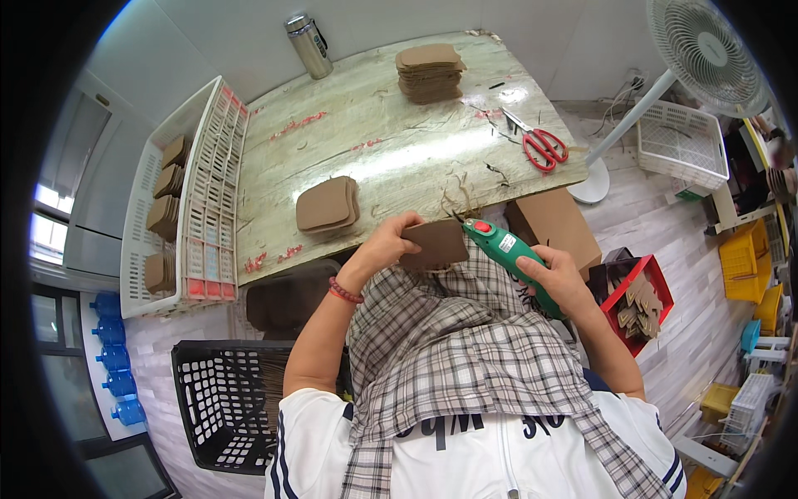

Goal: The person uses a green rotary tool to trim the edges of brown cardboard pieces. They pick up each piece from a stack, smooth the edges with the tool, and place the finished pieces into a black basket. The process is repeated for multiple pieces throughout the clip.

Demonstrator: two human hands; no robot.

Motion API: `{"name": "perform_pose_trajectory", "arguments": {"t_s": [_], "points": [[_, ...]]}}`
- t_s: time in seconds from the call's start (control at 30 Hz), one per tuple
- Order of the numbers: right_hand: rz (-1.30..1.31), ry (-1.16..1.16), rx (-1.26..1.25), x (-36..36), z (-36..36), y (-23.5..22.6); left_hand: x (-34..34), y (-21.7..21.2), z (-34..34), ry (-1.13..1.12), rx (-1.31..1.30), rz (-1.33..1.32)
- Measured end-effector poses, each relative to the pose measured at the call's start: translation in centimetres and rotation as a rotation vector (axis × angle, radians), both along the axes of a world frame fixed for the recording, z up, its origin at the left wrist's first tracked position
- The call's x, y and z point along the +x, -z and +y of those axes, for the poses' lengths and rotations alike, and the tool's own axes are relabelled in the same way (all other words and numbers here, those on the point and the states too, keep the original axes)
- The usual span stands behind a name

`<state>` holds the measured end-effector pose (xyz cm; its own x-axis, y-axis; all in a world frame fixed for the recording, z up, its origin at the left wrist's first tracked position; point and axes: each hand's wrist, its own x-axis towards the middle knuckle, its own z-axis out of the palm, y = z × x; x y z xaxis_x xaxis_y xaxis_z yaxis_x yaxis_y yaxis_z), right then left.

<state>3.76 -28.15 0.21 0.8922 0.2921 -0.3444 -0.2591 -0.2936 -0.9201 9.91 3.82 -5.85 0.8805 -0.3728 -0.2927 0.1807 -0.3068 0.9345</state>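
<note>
My left hand (384, 249) pinches a flat brown piece with rounded corners (438, 244) by its left side, just off the table's near edge and above my lap. In my right hand (555, 274) is a pair of green electric scissors (505, 247) with a red button. Their dark pointed tip lies at the upper right corner of the brown piece; whether it touches I cannot tell. A short stack of similar brown pieces (326, 205) rests on the table to the left of my hands. Farther back stands a taller stack of brown pieces (430, 73).
Red-handled scissors (544, 150) and dark scraps lie on the right of the table (391, 166). A white crate (218, 200) with brown stacks stands left, a black crate (220, 407) below it. To the right are a cardboard box (555, 224), a red box (644, 303) and a fan (708, 51).
</note>
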Motion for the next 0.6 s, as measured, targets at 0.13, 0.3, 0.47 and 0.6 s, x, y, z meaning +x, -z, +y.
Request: {"name": "perform_pose_trajectory", "arguments": {"t_s": [0.13,0.3,0.47,0.6], "points": [[0.015,-0.004,-0.021,-0.1,-0.2,0.3,-0.4,-0.6,0.9,-0.197,-0.086,-0.058],[0.025,-0.022,-0.029,-0.1,0.1,0.2,-1.0,-0.3,1.4,-0.313,-0.344,0.013],[0.025,-0.024,-0.036,-0.1,0.5,-0.4,-1.0,0.1,1.6,-0.352,-0.409,0.038],[0.008,-0.05,-0.07,-0.1,0.7,-0.2,-1.1,-0.1,1.4,-0.278,-0.374,0.032]]}}
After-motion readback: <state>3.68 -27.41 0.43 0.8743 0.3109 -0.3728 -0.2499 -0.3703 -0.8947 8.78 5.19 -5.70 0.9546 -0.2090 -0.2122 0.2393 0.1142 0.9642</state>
